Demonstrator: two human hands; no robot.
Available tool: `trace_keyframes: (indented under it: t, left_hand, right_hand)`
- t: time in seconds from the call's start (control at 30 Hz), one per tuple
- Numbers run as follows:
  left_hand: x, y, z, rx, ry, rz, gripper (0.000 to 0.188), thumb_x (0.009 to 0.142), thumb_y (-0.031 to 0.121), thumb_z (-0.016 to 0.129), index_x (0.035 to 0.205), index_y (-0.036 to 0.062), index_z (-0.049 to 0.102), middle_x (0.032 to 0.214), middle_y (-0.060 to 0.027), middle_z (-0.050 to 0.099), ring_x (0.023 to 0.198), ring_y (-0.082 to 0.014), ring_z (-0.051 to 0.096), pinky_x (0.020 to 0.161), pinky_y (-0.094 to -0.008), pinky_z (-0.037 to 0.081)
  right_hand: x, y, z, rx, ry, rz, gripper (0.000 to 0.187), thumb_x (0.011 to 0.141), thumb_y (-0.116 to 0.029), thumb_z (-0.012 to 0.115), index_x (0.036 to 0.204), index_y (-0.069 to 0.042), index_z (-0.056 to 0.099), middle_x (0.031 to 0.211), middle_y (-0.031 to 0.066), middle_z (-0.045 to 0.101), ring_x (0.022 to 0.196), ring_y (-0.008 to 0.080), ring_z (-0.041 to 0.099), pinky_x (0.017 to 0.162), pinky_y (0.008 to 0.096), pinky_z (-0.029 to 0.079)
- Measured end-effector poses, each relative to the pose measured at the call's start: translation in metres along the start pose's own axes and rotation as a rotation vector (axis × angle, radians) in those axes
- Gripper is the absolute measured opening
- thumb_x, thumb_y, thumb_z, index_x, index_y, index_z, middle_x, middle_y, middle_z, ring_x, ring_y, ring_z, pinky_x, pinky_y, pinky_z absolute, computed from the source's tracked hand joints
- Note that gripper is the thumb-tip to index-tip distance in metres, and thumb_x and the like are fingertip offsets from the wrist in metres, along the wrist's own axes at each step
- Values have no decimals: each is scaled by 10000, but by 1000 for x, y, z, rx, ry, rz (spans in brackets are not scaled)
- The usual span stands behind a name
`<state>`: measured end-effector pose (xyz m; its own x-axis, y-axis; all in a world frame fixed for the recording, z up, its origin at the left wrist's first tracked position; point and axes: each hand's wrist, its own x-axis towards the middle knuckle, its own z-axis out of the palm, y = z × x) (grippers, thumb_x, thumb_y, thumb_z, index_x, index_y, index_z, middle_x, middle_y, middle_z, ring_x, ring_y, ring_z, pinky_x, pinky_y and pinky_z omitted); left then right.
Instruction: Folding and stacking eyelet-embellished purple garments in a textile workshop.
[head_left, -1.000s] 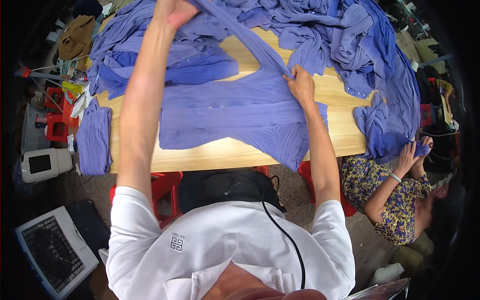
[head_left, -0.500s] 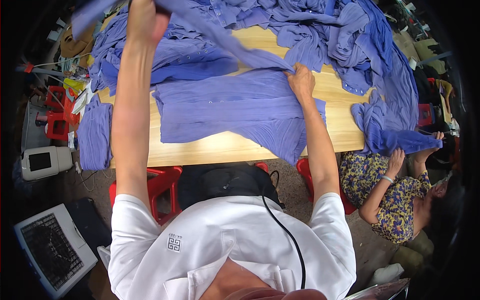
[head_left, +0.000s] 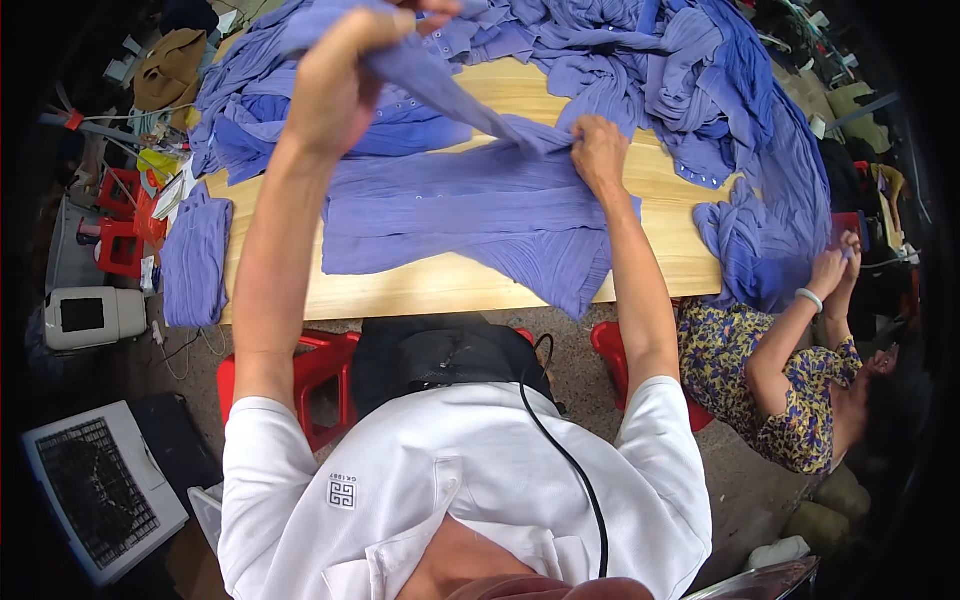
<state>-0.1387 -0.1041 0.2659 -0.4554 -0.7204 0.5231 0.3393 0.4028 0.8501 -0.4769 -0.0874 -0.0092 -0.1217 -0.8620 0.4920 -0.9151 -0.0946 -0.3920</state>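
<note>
A purple pleated garment (head_left: 470,210) lies spread on the wooden table (head_left: 420,285), its lower edge hanging over the near side. My left hand (head_left: 335,75) is raised high and grips a long strip of that garment, which stretches tight down toward my right hand (head_left: 598,150). My right hand pinches and presses the same cloth against the tabletop.
A big heap of purple garments (head_left: 690,80) covers the table's far and right side. A folded purple piece (head_left: 195,260) hangs off the left edge. A person in a flowered top (head_left: 775,390) sits at right handling cloth. Red stools (head_left: 320,370) stand under the table; a white device (head_left: 85,315) sits at left.
My left hand has drawn back from the far side and lifted higher, pulling the strip of cloth up and toward me. My right hand has stayed in place.
</note>
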Motion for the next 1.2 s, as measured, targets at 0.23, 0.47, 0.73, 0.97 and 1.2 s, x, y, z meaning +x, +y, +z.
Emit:
trace_keyframes:
  t: [0.23, 0.47, 0.73, 0.97, 1.2]
  left_hand:
    - [-103, -65, -74, 130, 255, -600, 118, 942, 139, 695, 1030, 168, 621, 872, 80, 526, 850, -40, 510, 786, -242, 406]
    - [-129, -58, -71, -107, 316, -457, 181, 921, 41, 709, 1058, 134, 637, 1048, 15, 579, 988, -122, 586, 900, -317, 460]
    - [-146, -3, -118, -244, 198, -267, 263, 877, 133, 751, 1081, 84, 592, 1189, -93, 593, 1169, -229, 587, 1095, -410, 454]
    - [-170, 3, -130, -101, 294, -415, 331, 894, 118, 716, 1202, 14, 656, 1183, -77, 637, 1123, -198, 633, 1074, -366, 480]
    - [-165, 2, -115, -193, 268, -461, 431, 918, 351, 671, 1108, -35, 690, 1195, -128, 662, 1139, -219, 628, 1054, -335, 460]
  right_hand:
    - [-28, -21, -24, -113, -29, -28, 295, 850, 45, 600, 1069, -96, 737, 1230, 122, 762, 1243, 389, 667, 1045, 573, 488]
    - [-26, -33, -29, 98, -389, -74, 559, 841, 12, 663, 1371, -161, 714, 1417, 88, 701, 1461, 355, 545, 1235, 711, 297]
    - [-34, -42, -32, 47, -463, -48, 516, 835, -138, 778, 1346, -168, 713, 1416, 62, 670, 1459, 335, 529, 1245, 793, 235]
    - [-29, -18, -13, 185, -216, 32, 102, 922, -79, 708, 986, -139, 761, 1261, 62, 743, 1428, 352, 570, 1182, 833, 271]
    - [-32, -87, -21, 121, -365, -216, 325, 1042, -402, 719, 1199, -127, 792, 1388, 74, 717, 1533, 356, 476, 1252, 826, 148]
